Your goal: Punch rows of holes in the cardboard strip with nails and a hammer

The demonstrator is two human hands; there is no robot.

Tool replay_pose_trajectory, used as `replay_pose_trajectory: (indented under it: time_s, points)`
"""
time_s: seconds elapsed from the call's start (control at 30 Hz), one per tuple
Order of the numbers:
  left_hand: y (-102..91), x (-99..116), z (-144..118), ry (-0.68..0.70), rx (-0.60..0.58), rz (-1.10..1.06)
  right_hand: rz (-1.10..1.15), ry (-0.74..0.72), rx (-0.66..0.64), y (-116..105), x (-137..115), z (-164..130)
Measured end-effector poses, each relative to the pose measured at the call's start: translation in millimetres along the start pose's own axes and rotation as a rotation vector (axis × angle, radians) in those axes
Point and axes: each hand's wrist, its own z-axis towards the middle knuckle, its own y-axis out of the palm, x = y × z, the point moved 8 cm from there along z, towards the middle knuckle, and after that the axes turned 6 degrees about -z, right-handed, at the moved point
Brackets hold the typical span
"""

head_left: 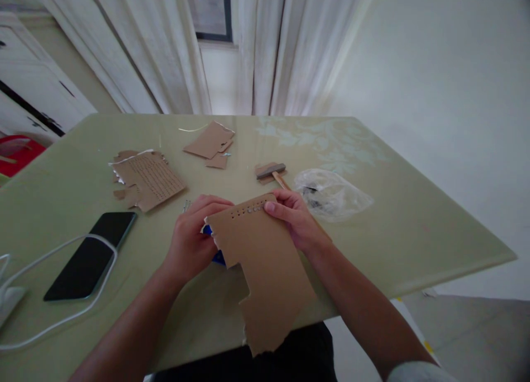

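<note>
From my remote post: tabletop (397,216), with a torn cardboard sheet (271,266) held up over its near edge; right hand (295,217) pinching the sheet's top right corner, thumb in front, left hand (195,235) at its upper left edge, fingers tucked behind, grip I can't tell, blue object (218,257) behind that edge. I'd hold the sheet taut, thumb clear of the row of holes (238,213), so the grey studs (254,208) don't get knocked askew.
</note>
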Motion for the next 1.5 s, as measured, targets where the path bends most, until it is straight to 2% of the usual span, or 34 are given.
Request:
replay_pose_trajectory:
  time_s: [0.2, 0.33, 0.47, 0.63, 0.77, 0.83, 0.97, 1.07, 1.2, 1.3, 1.5]
  points:
    - [0.0, 2, 2, -0.014, -0.006, -0.013, 0.02, -0.002, -0.037, 1, 4, 1]
    - [-1.1, 12, 2, -0.002, 0.009, -0.01, -0.055, -0.05, -0.081, 3, 1, 1]
    - [-1.3, 17, 0, 0.032, 0.03, -0.008, -0.105, -0.019, -0.113, 8, 3, 0]
    - [-1.0, -7, 1, -0.126, -0.006, -0.057, -0.102, 0.005, -0.009, -2, 8, 4]
    - [-20.2, -17, 1, -0.251, 0.157, -0.101, -0.09, -0.015, 0.069, -8, 6, 4]
    - [-24.8, -9, 1, -0.218, 0.174, -0.088, -0.114, -0.041, 0.091, -8, 2, 3]
    - [-24.3, 8, 1, -0.115, 0.12, -0.06, -0.19, -0.059, 0.132, -9, -4, -1]
    - [-23.0, 11, 0, -0.079, 0.119, -0.015, -0.207, -0.067, 0.142, -10, -4, 0]
    - [-8.2, 17, 3, 0.057, 0.053, 0.179, -0.204, -0.084, 0.099, -5, -3, 1]
    - [1.2, 20, 3, 0.129, 0.023, 0.234, -0.239, -0.116, 0.066, -1, -6, -1]
    - [-0.5, 24, -3, 0.208, 0.03, 0.322, -0.353, -0.144, 0.058, 0, -10, -2]
